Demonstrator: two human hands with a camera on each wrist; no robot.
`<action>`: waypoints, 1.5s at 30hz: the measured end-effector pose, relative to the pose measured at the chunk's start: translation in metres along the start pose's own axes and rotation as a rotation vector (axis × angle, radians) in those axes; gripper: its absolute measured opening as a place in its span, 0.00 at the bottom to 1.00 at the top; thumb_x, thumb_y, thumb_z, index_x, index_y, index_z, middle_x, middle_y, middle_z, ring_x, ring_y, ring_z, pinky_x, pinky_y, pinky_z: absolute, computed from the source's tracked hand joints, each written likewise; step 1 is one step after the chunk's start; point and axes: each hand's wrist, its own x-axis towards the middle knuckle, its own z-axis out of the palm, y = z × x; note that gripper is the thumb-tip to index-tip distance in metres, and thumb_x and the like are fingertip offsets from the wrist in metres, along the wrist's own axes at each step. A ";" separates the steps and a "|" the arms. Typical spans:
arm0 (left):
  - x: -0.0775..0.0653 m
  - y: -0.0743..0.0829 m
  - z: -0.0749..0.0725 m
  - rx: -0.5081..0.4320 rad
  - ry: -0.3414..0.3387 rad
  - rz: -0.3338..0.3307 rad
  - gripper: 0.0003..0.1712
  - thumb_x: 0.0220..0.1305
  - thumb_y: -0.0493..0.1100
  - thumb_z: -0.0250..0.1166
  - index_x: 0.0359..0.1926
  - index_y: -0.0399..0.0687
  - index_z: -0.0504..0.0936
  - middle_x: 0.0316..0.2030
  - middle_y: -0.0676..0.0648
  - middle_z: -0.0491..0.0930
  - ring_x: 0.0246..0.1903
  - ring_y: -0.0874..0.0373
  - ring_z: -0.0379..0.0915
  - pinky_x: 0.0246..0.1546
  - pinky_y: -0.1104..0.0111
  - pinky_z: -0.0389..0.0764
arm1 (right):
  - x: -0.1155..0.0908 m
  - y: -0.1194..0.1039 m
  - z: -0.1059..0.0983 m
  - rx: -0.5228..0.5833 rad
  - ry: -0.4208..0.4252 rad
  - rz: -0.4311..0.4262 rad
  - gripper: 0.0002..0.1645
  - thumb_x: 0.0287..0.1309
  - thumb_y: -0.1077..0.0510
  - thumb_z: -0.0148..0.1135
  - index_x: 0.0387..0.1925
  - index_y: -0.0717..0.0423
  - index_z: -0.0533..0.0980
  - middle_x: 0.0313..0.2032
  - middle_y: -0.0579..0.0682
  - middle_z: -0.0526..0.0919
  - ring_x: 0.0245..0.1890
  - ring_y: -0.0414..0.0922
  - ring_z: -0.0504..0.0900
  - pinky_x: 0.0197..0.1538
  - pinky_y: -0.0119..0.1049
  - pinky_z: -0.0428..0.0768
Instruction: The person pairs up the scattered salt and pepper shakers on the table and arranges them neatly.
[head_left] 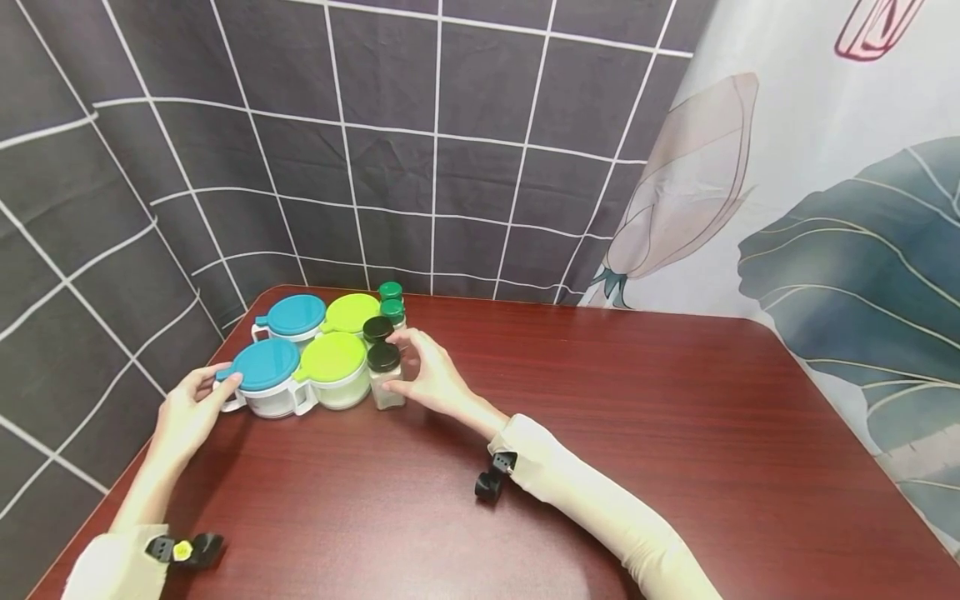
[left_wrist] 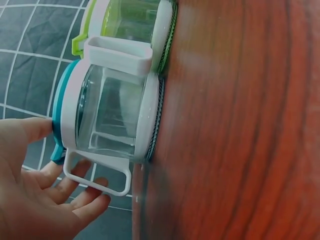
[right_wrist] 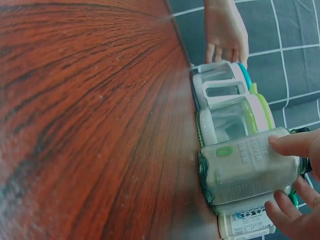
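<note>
My left hand (head_left: 183, 417) touches the front blue-lidded seasoning jar (head_left: 264, 364). In the left wrist view its thumb rests against the lid's edge, and loosely bent fingers spread behind the white handle (left_wrist: 125, 182). My right hand (head_left: 435, 375) is at the right end of the group, thumb against the front black-capped shaker bottle (head_left: 385, 358) and forefinger near the rear black-capped bottle (head_left: 377, 327). The front bottle's clear, ribbed body (right_wrist: 250, 167) stands upright on the table. Between the hands sits a green-lidded jar (head_left: 333, 358), close against its neighbours.
Behind the front row stand another blue-lidded jar (head_left: 296, 314) and a green-lidded jar (head_left: 352, 312). Two small green-capped bottles (head_left: 391, 291) are at the back right of the group. The red-brown wooden table (head_left: 600, 433) meets a dark gridded curtain (head_left: 480, 167) behind.
</note>
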 end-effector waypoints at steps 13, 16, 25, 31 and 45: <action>-0.009 -0.010 -0.002 -0.053 -0.010 -0.025 0.34 0.67 0.56 0.57 0.62 0.32 0.69 0.51 0.32 0.75 0.31 0.90 0.56 0.30 0.87 0.64 | -0.004 0.001 0.002 0.035 0.016 0.036 0.36 0.39 0.67 0.76 0.53 0.59 0.70 0.46 0.57 0.75 0.43 0.49 0.81 0.44 0.26 0.81; -0.011 -0.013 -0.002 -0.020 -0.010 0.005 0.33 0.67 0.55 0.57 0.60 0.32 0.70 0.52 0.27 0.75 0.30 0.93 0.53 0.31 0.84 0.63 | -0.004 0.002 0.003 0.031 0.010 0.047 0.36 0.40 0.67 0.76 0.53 0.59 0.70 0.47 0.57 0.75 0.44 0.49 0.81 0.45 0.25 0.80; -0.010 -0.013 -0.001 -0.008 -0.016 0.042 0.31 0.69 0.54 0.54 0.58 0.30 0.71 0.53 0.25 0.75 0.30 0.92 0.56 0.31 0.83 0.65 | -0.003 0.004 0.004 -0.047 0.015 0.062 0.37 0.39 0.63 0.77 0.54 0.58 0.70 0.47 0.56 0.77 0.42 0.50 0.82 0.47 0.40 0.83; -0.008 -0.011 0.001 -0.014 -0.032 0.039 0.29 0.70 0.52 0.55 0.56 0.28 0.71 0.48 0.25 0.78 0.24 0.85 0.67 0.25 0.87 0.69 | -0.002 0.005 0.004 -0.042 0.005 0.061 0.38 0.39 0.64 0.77 0.54 0.60 0.70 0.50 0.56 0.79 0.43 0.50 0.83 0.49 0.41 0.83; -0.006 -0.014 0.000 -0.064 -0.129 0.006 0.24 0.71 0.48 0.52 0.52 0.26 0.67 0.34 0.49 0.79 0.26 0.81 0.67 0.27 0.86 0.73 | 0.002 0.007 0.008 -0.070 -0.001 0.110 0.37 0.38 0.60 0.79 0.52 0.57 0.72 0.49 0.53 0.81 0.41 0.47 0.85 0.43 0.29 0.82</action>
